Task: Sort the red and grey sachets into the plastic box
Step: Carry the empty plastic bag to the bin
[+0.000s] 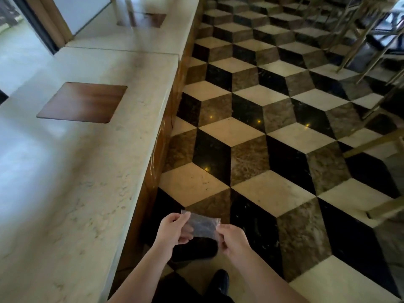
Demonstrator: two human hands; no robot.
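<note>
1. While the person stands beside it, the pale stone desk (91,171) runs up the left side, its long right edge lying next to the floor.
2. Set into the desk's top, toward its far half, sits a brown wooden square panel (82,102); a second such panel (150,20) shows farther along, near the far end.
3. Just off the desk's right edge, over the floor, comes the left hand (173,229), fingers (185,231) curled, thumb and fingers pinching the left end of a small clear sachet (204,225).
4. That sachet is up in the air between both hands, well clear of the desk, stretched flat and slightly tilted; its contents look dark grey, though blur makes the colour hard to call.
5. On its right end, the right hand (232,239) pinches the corner, fingers curled in tight.
6. Below the hands, a black shoe (220,281) stands on the floor.
7. Out to the right spreads the floor (284,149), tiled in black, brown and cream diamonds.
8. Far right and top right, gold-coloured chair legs (354,40) stand on those tiles.
</note>
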